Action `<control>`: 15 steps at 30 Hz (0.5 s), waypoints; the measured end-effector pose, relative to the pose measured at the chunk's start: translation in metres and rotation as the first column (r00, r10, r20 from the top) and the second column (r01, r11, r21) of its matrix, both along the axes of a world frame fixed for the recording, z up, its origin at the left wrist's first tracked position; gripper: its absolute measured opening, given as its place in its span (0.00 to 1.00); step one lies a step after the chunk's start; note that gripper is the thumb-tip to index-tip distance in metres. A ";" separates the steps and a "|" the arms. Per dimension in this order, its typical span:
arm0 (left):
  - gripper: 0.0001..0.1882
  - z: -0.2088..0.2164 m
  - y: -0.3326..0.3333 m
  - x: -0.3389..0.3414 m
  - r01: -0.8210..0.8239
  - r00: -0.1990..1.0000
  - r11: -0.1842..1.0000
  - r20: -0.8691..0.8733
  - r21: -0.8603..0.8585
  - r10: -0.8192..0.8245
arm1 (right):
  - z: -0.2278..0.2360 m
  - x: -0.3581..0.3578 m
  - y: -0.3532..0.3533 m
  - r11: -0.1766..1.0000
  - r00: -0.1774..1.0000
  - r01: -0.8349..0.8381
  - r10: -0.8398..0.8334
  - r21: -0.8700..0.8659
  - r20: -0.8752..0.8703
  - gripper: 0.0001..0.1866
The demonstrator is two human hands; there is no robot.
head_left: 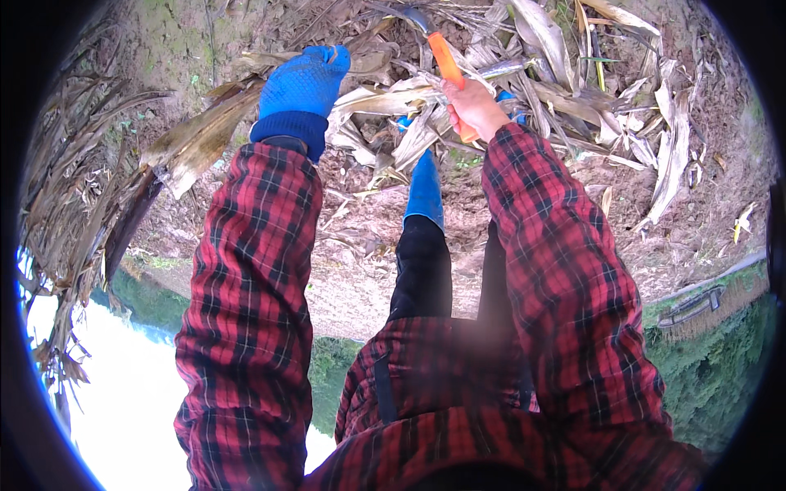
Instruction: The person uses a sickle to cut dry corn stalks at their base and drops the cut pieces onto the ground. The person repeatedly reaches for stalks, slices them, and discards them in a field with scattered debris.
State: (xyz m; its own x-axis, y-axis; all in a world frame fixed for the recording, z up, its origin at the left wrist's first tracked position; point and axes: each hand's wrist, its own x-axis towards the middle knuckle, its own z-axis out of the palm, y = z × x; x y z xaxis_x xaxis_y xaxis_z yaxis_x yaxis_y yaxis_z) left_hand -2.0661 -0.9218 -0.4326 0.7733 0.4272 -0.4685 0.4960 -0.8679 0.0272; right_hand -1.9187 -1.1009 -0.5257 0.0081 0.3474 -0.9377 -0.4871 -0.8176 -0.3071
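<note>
My left hand (301,86), in a blue knitted-cuff glove, is closed in a fist around a dry corn stalk (201,135), whose brown leaves hang off to the left. Its fingers curl away from me, so the exact grip is partly hidden. Bare and ungloved, my right hand (473,106) wraps the orange handle (444,59) of a sickle. The dark curved blade (416,20) points up and left, over cut, dry leaves (385,100) on the soil. The two hands are apart, with loose husks between and below them.
Standing dry stalks (61,188) crowd the left side. More pale stalks and leaves (671,139) litter the reddish soil on the right. My blue boot (424,188) stands below the leaf pile, other blue bits showing through it. Green growth (712,360) lies at lower right.
</note>
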 end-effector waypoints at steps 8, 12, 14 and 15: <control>0.10 0.009 -0.023 -0.048 -0.254 0.929 0.966 -0.292 -0.054 0.228 | 0.165 0.010 -0.155 0.844 0.907 0.389 -0.421 -0.371 -0.007 0.10; 0.35 0.044 -0.169 -0.058 -0.472 0.881 0.815 -0.201 -0.336 0.428 | 0.177 0.067 -0.282 0.732 0.822 0.525 -0.304 -0.434 0.482 0.11; 0.40 0.082 -0.178 -0.044 -0.297 0.955 0.921 -0.079 -0.254 0.286 | 0.192 0.090 -0.275 0.870 0.904 0.319 -0.159 -0.377 0.397 0.11; 0.39 0.106 -0.161 -0.038 -0.291 0.956 0.944 -0.089 -0.158 0.280 | 0.203 0.088 -0.253 0.917 0.923 0.268 -0.157 -0.295 0.351 0.11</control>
State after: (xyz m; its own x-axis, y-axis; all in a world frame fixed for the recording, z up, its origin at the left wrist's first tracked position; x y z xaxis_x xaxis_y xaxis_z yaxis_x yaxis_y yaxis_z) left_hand -2.1041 -1.0826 -0.3268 0.5963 0.5367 -0.5970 0.7277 -0.6754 0.1196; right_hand -1.8308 -1.3541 -0.3229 0.3591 -0.0262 -0.9329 -0.5845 -0.7856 -0.2029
